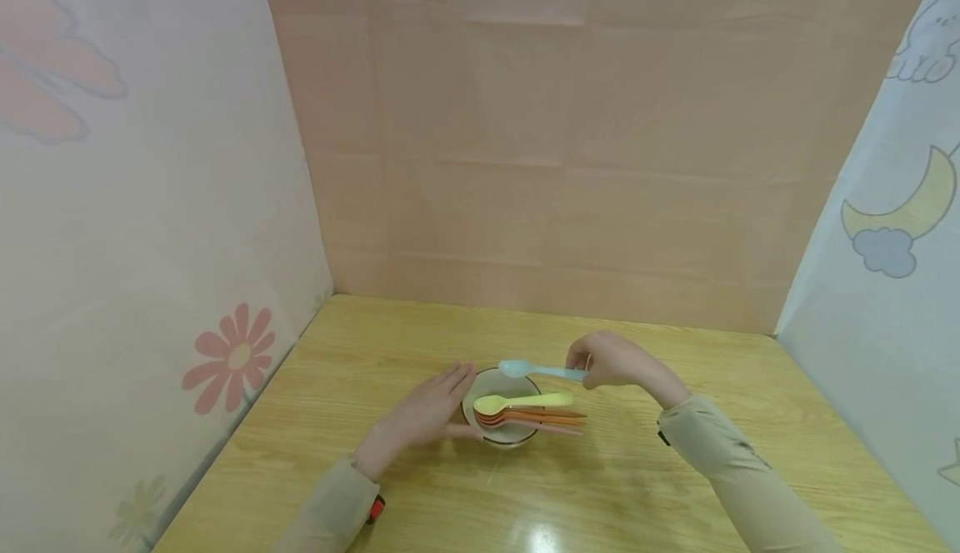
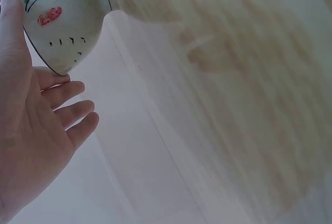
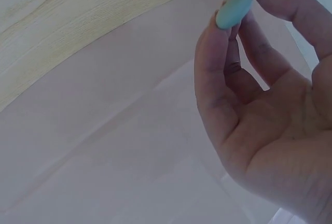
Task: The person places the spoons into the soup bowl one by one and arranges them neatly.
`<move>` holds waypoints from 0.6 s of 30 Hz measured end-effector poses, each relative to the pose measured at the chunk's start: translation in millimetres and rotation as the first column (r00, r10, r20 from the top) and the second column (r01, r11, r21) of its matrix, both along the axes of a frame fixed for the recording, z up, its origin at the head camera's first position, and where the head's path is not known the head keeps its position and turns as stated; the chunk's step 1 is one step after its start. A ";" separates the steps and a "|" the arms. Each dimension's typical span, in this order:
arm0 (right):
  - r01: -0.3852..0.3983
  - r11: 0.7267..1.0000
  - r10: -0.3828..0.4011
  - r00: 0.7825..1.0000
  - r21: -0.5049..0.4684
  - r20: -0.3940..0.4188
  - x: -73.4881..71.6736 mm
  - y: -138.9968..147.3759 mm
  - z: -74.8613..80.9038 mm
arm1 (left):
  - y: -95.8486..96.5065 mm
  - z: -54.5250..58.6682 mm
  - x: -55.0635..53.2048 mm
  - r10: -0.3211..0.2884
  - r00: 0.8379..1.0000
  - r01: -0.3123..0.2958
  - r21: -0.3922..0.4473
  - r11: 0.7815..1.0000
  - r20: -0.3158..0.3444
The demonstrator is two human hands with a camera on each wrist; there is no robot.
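A round, dark-rimmed bowl (image 1: 491, 384) stands on the table, painted outside with green leaves and a red mark, as the left wrist view shows. My left hand (image 1: 423, 414) holds it from the left, thumb on the near side, fingers on the far side. Across the bowl lie a yellow spoon (image 1: 555, 401), orange-brown utensils (image 1: 562, 420) and a pink-handled one (image 1: 562, 431), handles sticking out to the right. Above the far rim, my right hand (image 1: 611, 360) pinches a light blue spoon (image 1: 543, 371) by its handle end, its scoop pointing left over the bowl.
The wood-grain table (image 1: 660, 486) is closed in by a plain tan backdrop (image 1: 540, 161) behind. A white sheet with flowers (image 1: 150, 245) stands on the left, and another with a moon and cloud (image 1: 840, 286) on the right.
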State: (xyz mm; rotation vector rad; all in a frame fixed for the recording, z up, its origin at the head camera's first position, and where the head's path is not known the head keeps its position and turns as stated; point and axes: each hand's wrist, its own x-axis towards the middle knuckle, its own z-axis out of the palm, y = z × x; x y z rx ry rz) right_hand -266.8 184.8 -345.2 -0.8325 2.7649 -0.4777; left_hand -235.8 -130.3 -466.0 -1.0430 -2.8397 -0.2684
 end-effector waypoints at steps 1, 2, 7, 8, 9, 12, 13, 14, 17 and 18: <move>-0.008 1.000 0.008 1.000 0.004 -0.006 -0.5 -0.9 -0.2 | 0.1 -0.3 0.0 0.001 1.000 -0.001 -0.002 1.000 0.000; -0.011 1.000 0.011 1.000 0.008 -0.010 -0.8 -2.0 -0.4 | 0.2 -0.6 0.0 0.000 1.000 0.000 -0.001 1.000 0.001; -0.023 0.999 0.023 1.000 0.022 -0.011 -1.5 -7.2 0.8 | 0.3 -2.1 -1.2 -0.004 1.000 0.004 0.002 1.000 -0.005; -0.023 0.999 0.023 1.000 0.026 -0.010 -1.6 -8.3 1.3 | 0.3 -2.2 -1.4 -0.004 1.000 0.004 0.004 1.000 -0.005; -0.023 0.999 0.023 1.000 0.030 -0.009 -1.7 -9.3 2.0 | 0.4 -2.4 -1.6 -0.004 1.000 0.004 0.003 1.000 -0.005; -0.025 0.999 0.026 1.000 0.045 -0.012 -2.7 -12.6 3.3 | 0.4 -2.2 -1.7 -0.003 1.000 0.003 0.002 1.000 -0.004; -0.021 0.998 0.022 1.000 0.052 -0.011 -3.0 -13.8 3.4 | 0.5 -2.3 -1.9 -0.002 1.000 0.002 0.001 1.000 -0.006; -0.022 0.998 0.023 1.000 0.057 -0.012 -3.4 -15.0 3.4 | 0.5 -2.4 -1.8 -0.002 1.000 0.002 0.000 1.000 -0.004; -0.029 0.997 0.030 0.999 0.071 -0.013 -4.6 -18.4 2.5 | 0.6 -2.4 -1.4 -0.003 1.000 0.002 -0.003 1.000 -0.003; -0.030 0.997 0.031 0.999 0.074 -0.010 -5.0 -19.4 1.8 | 0.6 -2.2 -1.1 -0.004 1.000 0.004 -0.003 1.000 -0.003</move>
